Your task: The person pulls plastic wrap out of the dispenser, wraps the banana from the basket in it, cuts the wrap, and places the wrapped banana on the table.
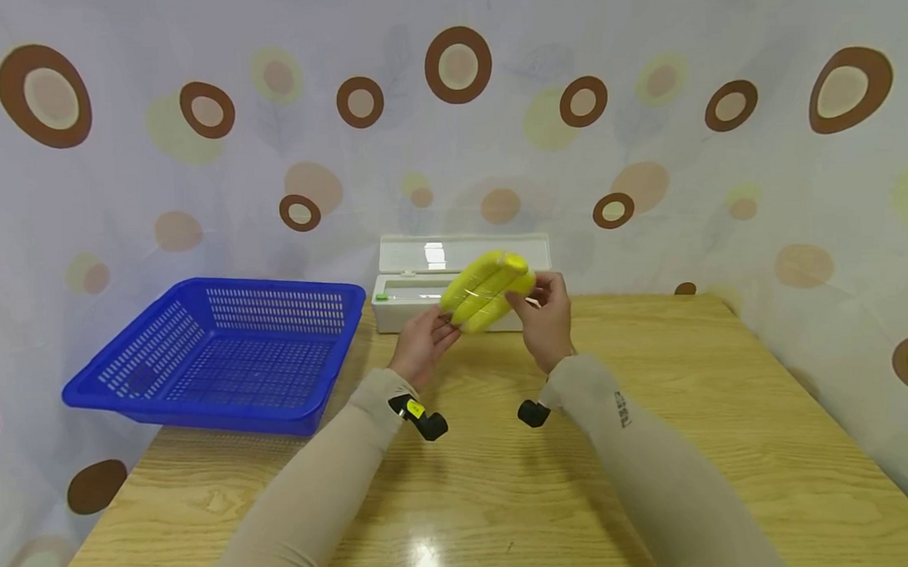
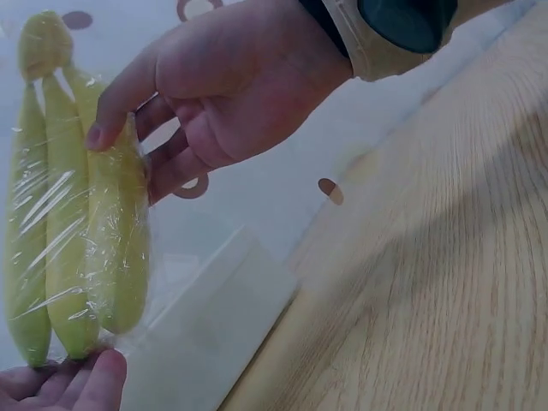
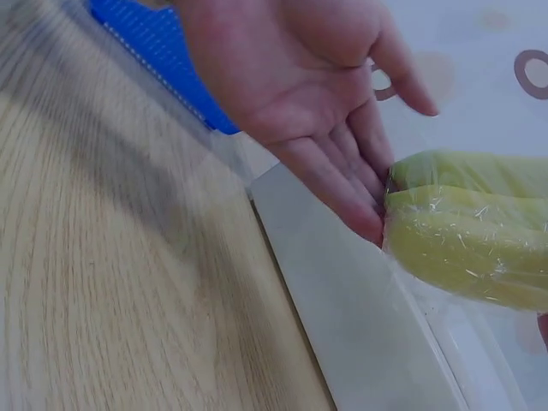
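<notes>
A bunch of yellow bananas (image 1: 484, 291), wrapped in clear plastic film, is held up above the table. My right hand (image 1: 547, 318) pinches it near the stem end between thumb and fingers; the left wrist view shows this right hand (image 2: 231, 86) from the palm side. At the bananas' lower tips, my left hand (image 1: 422, 345) touches the film with its fingertips. In the right wrist view the left hand (image 3: 291, 94) has nearly straight fingers, and its thumb stands apart from the bananas (image 3: 471, 231). Shine and creases in the film show on the bananas (image 2: 73, 223).
Behind the bananas stands a long white box (image 1: 402, 315) with its clear lid (image 1: 464, 251) raised and a green tab (image 1: 382, 297) at its left end. A blue plastic basket (image 1: 336, 346) sits at the left of the wooden table (image 1: 499, 499). A patterned curtain hangs behind.
</notes>
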`<state>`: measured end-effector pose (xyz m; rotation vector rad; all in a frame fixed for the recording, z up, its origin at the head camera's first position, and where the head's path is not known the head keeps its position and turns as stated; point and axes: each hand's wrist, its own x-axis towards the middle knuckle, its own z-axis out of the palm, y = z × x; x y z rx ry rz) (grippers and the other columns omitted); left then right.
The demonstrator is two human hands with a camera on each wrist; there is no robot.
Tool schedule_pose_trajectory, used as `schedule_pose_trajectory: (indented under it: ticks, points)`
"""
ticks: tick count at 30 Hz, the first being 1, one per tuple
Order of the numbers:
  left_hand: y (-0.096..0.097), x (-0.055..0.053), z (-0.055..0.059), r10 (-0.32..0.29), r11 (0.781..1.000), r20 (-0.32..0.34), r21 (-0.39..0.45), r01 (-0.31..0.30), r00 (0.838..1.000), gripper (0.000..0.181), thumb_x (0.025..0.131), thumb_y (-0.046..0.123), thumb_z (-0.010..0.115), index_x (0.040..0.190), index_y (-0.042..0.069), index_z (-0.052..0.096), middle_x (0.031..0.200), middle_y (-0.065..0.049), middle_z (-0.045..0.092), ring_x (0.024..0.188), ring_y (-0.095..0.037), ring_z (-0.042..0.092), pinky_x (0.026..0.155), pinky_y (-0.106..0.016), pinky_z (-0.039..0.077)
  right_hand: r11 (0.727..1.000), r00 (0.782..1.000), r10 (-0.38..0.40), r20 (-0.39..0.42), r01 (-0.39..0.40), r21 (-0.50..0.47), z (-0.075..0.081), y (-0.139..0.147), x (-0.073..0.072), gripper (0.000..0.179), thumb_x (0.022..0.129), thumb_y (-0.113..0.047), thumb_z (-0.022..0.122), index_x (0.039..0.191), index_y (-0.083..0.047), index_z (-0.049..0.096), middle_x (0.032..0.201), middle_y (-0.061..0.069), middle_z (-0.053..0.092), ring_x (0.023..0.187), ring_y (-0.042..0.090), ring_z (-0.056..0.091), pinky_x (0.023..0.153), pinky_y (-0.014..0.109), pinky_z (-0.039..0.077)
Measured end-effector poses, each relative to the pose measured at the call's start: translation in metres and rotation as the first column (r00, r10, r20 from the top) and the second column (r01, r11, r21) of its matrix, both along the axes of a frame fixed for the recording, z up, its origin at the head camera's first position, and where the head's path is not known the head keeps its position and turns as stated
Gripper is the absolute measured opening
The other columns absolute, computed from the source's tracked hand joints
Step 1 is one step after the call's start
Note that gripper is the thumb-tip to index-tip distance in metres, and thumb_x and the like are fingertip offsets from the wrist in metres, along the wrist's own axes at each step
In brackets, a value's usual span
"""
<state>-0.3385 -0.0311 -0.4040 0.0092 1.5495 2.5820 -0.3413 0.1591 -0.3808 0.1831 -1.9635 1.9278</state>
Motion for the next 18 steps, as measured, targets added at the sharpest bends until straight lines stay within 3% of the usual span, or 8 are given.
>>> schedule_pose_trajectory:
  ticks: [6, 11, 18]
  points:
    - [-0.0018, 0.0032, 0.0026, 0.009, 1.000, 0.002, 0.018, -0.009, 1.000, 0.044, 0.108, 0.025, 0.045, 0.139, -0.007, 0.048, 0.115, -0.011, 0.059, 0.097, -0.015, 0.063, 0.108, -0.036, 0.050, 1.000, 0.999, 0.027, -0.042, -0.026, 0.008, 0.0022, -0.0034, 0.0019, 0.037, 0.094, -0.010, 0.069, 0.125, -0.006, 0.050, 0.111, -0.004, 0.055, 0.105, 0.015, 0.060, 0.089, 0.017, 0.055]
    - [-0.0048, 0.0033, 0.0008, -0.010, 1.000, 0.020, 0.014, 0.009, 1.000, 0.046, 0.106, 0.030, 0.050, 0.138, -0.003, 0.052, 0.117, -0.011, 0.059, 0.101, -0.016, 0.063, 0.092, -0.023, 0.057, 0.998, 0.999, 0.042, -0.022, -0.041, 0.041, 0.0052, -0.0043, 0.0033, 0.036, 0.095, -0.011, 0.068, 0.127, -0.006, 0.051, 0.112, -0.004, 0.056, 0.102, 0.014, 0.061, 0.087, 0.017, 0.055]
    - [-0.0055, 0.0044, -0.0014, -0.057, 0.998, 0.001, 0.037, 0.057, 0.998, 0.047, 0.107, 0.028, 0.048, 0.141, -0.005, 0.048, 0.124, -0.014, 0.057, 0.105, -0.017, 0.062, 0.093, -0.023, 0.057, 0.996, 0.998, 0.068, 0.017, -0.069, 0.061, 0.0054, -0.0016, 0.0006, 0.038, 0.097, -0.013, 0.066, 0.131, -0.007, 0.050, 0.116, -0.002, 0.057, 0.102, 0.012, 0.060, 0.086, 0.016, 0.054]
